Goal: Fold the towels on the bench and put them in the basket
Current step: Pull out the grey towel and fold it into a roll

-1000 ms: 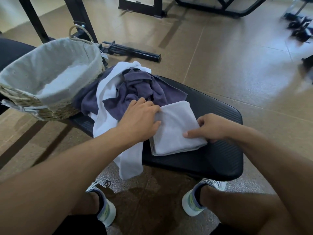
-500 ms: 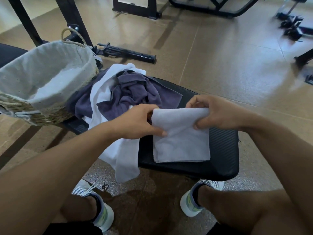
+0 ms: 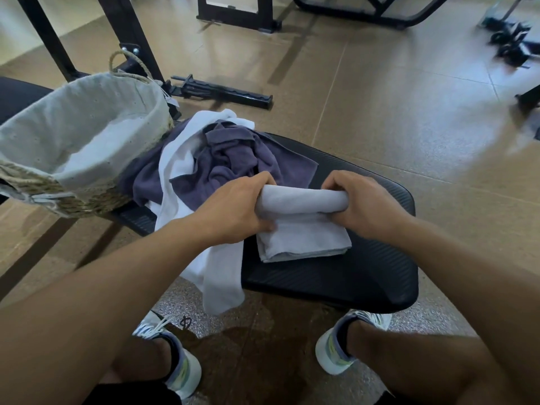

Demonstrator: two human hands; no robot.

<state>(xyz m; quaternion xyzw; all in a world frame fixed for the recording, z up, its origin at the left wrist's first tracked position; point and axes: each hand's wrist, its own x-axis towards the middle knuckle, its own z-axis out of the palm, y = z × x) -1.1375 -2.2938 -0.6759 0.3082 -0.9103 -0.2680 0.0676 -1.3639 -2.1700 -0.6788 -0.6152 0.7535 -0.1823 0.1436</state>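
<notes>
A light grey towel (image 3: 304, 235) lies folded on the black bench (image 3: 365, 273), its far edge rolled over toward me. My left hand (image 3: 236, 209) grips the left end of that rolled edge, and my right hand (image 3: 362, 206) grips the right end. Behind them a crumpled purple towel (image 3: 233, 159) and a white towel (image 3: 216, 273) lie heaped on the bench; the white one hangs over the front edge. A woven basket (image 3: 73, 197) with a pale cloth lining stands at the left end of the bench, apart from both hands.
Black gym equipment frames (image 3: 233, 13) and a black bar (image 3: 222, 92) stand on the tan floor beyond the bench. My two feet in white shoes (image 3: 172, 358) rest on the floor below the bench's front edge.
Both hands went from pressing the flat folded towel to taking its far edge and bringing it over toward me, so the towel now shows a rolled fold.
</notes>
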